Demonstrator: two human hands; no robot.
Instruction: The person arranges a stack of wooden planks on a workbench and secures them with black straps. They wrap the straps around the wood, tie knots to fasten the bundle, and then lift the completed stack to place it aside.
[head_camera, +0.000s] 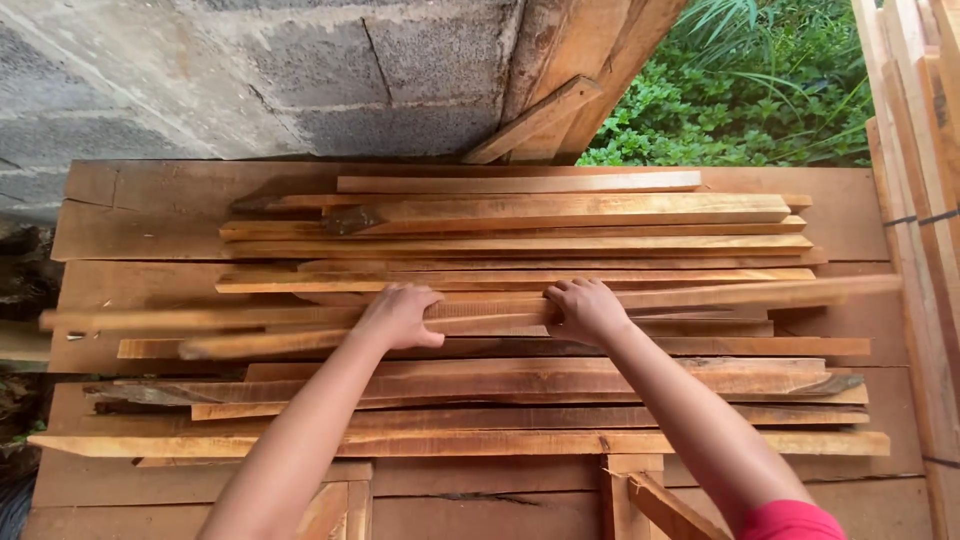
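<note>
We have both hands on one long slat (700, 296) that lies directly under our fingers, its long axis running left to right across the pile (520, 240). Our left hand (400, 317) and right hand (585, 308) sit side by side near the slat's middle, fingers curled over its far edge, gripping it. Neither hand is nearer; both are already on it. From the right fingers the slat runs well out to the right, its end just past the other slats. Beyond the fingers more slats lie parallel, close against it; nearer us, more again. Open room lies above the pile and off to the right, towards the stacked boards (915, 200).
</note>
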